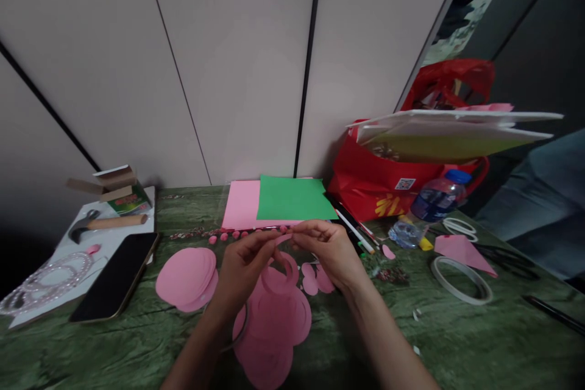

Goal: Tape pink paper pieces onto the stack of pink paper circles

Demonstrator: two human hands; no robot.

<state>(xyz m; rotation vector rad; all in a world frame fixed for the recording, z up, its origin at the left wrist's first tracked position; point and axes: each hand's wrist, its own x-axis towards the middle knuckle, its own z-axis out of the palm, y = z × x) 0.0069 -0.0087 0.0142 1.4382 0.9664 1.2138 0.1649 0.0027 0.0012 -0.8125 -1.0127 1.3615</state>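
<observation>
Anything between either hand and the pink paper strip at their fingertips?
Nothing visible. The left hand and right hand both appear to pinch the pink paper strip directly; the pink paper cutouts lie below, not in between.

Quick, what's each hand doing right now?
Left hand: closed, pinching a thin, curved pink paper strip.
Right hand: closed, apparently pinching the same strip.
</observation>
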